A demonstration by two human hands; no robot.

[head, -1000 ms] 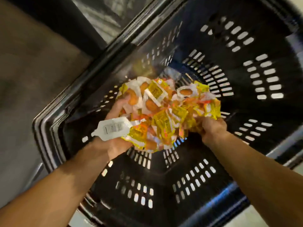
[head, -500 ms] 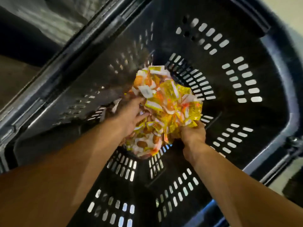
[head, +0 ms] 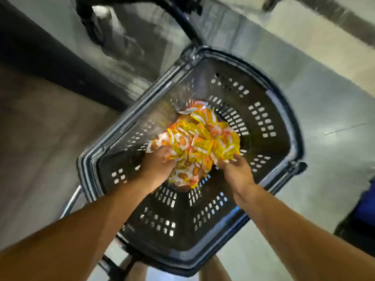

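Bag (head: 203, 138) has sunk to basket (head: 132, 110) floor. Left hand (head: 160, 165) fingers curl into it; right hand (head: 235, 171) fingers touch its edge, grip unclear. Placing step looks nearly done; next: release, lift hands clear.

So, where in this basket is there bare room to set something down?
Bare floor lies between the packet pile and the right wall of the basket, and on the near side, behind both wrists. Crowded in the middle: the left hand and right hand grip the pile there.
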